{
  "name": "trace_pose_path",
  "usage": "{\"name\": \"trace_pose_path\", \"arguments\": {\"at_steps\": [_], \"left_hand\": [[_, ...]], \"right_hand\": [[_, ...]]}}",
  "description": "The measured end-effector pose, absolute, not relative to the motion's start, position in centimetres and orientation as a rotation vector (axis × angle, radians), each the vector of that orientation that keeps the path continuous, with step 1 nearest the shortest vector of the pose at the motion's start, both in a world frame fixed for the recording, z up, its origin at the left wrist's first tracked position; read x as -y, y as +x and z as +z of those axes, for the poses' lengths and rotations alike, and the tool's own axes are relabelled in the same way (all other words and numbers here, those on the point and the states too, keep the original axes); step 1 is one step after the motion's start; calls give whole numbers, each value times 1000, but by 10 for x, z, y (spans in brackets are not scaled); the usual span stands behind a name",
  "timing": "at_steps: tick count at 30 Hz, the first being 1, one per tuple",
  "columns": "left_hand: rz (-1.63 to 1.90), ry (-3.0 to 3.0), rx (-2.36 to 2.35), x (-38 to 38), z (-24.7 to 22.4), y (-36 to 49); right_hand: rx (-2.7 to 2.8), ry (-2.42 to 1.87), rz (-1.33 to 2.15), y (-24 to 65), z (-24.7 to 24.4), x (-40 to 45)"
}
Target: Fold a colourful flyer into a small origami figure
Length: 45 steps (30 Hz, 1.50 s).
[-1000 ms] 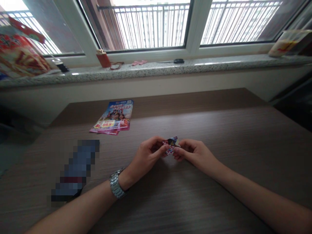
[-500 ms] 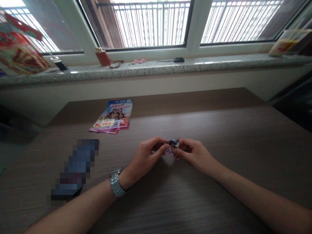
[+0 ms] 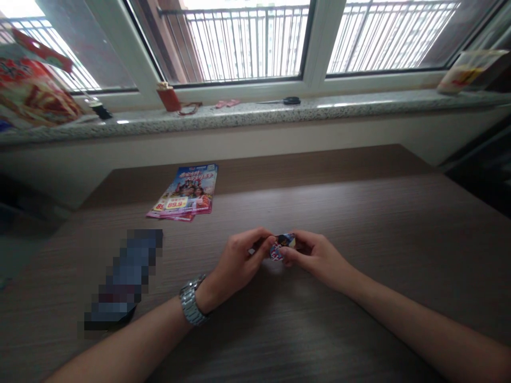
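Above the middle of the brown table (image 3: 359,213), a small piece of colourful printed paper (image 3: 282,246) is pinched between both hands. My left hand (image 3: 246,255), with a metal watch on the wrist, grips its left edge between thumb and fingers. At the right edge, the thumb and fingers of my right hand (image 3: 313,255) close on the same paper. The paper looks folded or bent, and the fingers cover parts of it.
A stack of printed flyers (image 3: 187,191) lies at the back left, with a pixelated dark object (image 3: 125,276) nearer on the left. The windowsill (image 3: 247,118) bears a red lighter-like item (image 3: 168,98), scissors (image 3: 291,100), a food bag (image 3: 35,90) and a plastic cup (image 3: 465,72).
The paper sits slightly lower in view and its shape has changed, now more curved or folded. Both hands still hold it, with the fingers shifted a little.
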<state>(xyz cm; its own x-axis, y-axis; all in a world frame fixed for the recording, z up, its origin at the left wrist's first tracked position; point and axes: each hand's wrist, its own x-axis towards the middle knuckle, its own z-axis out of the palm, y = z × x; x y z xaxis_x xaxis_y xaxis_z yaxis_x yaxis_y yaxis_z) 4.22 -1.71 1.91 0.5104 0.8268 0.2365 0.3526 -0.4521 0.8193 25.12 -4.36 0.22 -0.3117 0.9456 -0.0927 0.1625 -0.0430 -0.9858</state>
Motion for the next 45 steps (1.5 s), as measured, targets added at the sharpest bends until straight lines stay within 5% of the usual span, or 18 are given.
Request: {"name": "trace_pose_path", "arguments": {"at_steps": [45], "left_hand": [[845, 1752, -856, 10, 9, 41]], "right_hand": [[1441, -1197, 1383, 264, 2, 36]]}}
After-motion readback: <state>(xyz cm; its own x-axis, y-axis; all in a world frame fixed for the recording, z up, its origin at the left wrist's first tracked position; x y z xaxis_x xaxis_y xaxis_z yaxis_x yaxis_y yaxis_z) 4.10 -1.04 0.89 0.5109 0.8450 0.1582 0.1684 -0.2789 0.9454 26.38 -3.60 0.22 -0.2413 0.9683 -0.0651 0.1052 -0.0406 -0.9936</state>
